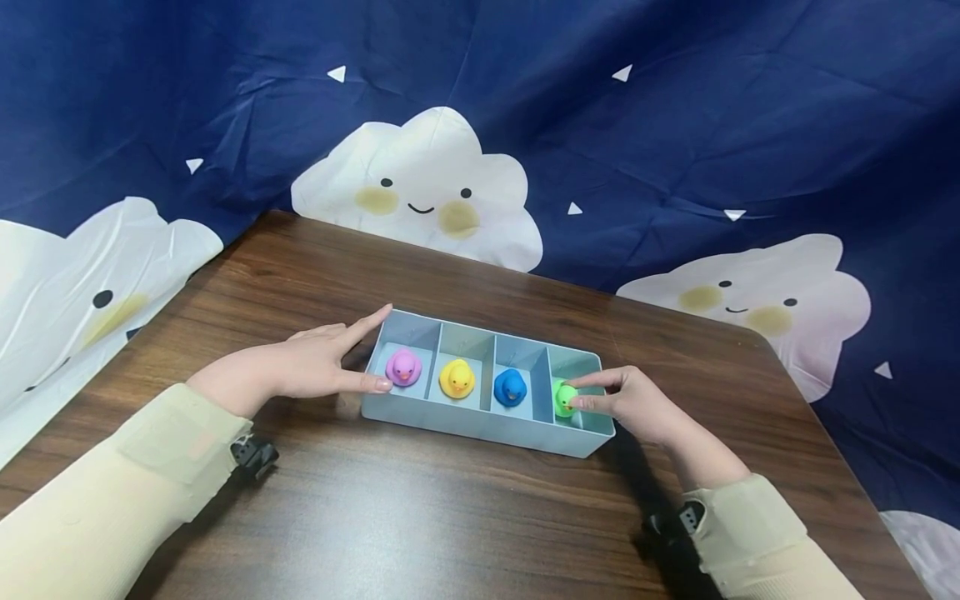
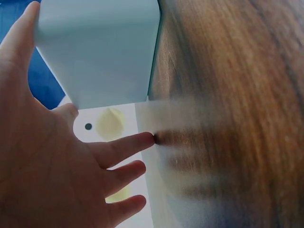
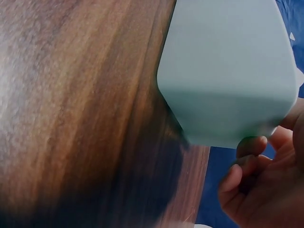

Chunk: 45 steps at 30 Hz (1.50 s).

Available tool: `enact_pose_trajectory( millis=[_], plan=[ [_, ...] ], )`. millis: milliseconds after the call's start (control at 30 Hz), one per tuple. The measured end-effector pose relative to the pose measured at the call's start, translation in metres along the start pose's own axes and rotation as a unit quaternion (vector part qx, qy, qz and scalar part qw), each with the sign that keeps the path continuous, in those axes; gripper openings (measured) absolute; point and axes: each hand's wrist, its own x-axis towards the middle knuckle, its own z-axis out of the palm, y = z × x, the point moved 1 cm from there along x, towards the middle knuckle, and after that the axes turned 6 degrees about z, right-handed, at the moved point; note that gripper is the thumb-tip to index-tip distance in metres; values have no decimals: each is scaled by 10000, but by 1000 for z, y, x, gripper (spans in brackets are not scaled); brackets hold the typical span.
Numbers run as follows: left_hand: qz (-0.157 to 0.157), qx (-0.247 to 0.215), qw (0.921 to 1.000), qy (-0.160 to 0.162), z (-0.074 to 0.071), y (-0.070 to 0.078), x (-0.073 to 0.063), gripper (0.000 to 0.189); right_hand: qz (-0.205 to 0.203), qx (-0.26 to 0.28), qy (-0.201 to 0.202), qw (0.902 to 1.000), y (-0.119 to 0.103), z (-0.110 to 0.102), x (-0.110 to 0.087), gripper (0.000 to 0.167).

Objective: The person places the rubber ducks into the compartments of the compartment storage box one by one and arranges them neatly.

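A pale blue-grey box (image 1: pixel 480 423) with a row of compartments sits on the table, one rubber duck in each. From left to right they are a purple duck (image 1: pixel 403 367), a yellow duck (image 1: pixel 457 378), a blue duck (image 1: pixel 510 387) and a green duck (image 1: pixel 561 395). With thumb and index finger spread, my left hand (image 1: pixel 311 362) touches the box's left end; its other fingers extend loosely in the left wrist view. Reaching over the right end, my right hand (image 1: pixel 637 404) pinches the green duck between thumb and index finger. In the right wrist view the end wall hides that duck.
The box stands on a dark wood-grain table (image 1: pixel 420 517). Behind it hangs a navy cloth (image 1: pixel 570 100) printed with white smiling clouds (image 1: pixel 420 158) and small triangles. Small dark devices (image 1: pixel 255 454) are worn at both wrists.
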Motion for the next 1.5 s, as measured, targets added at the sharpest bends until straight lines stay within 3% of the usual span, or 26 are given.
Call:
enact_pose_trajectory(
  millis=[800,1167,1500],
  plan=[
    [30,-23,10000,-5,-1,0,-1,106,82,-535,-29,9985,-6,1,2,31],
    [18,-15,10000,-7,0,0,0,106,288,-959,54,9950,-10,1,1,33],
    [-36,-16,10000,14,0,-2,1,108,450,-1020,113,9937,-14,2,0,35]
  ],
)
